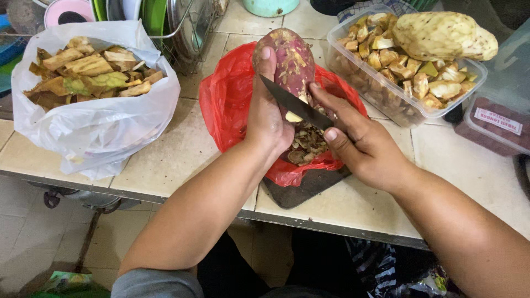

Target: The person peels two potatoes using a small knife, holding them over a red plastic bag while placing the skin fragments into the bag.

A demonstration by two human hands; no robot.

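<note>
- The left hand [269, 118] is gripping a purple-skinned sweet potato [291, 60], fingers wrapped round its back and thumb lying up its left side; it is holding the tuber upright over a red plastic bag [226, 105]
- The right hand [361, 146] is closing its fingers round the handle of a dark-bladed knife [292, 103]; the blade is slanting up and left, touching the sweet potato's lower part
- Peelings [306, 143] are lying in the red bag, which is sitting on a dark cutting board [301, 190] at the near edge of the tiled counter [171, 160]
- A white bag of scraps [91, 83] is standing to the left; a clear container of cut pieces [408, 66], with a peeled tuber [441, 36] on top, is sitting far right
</note>
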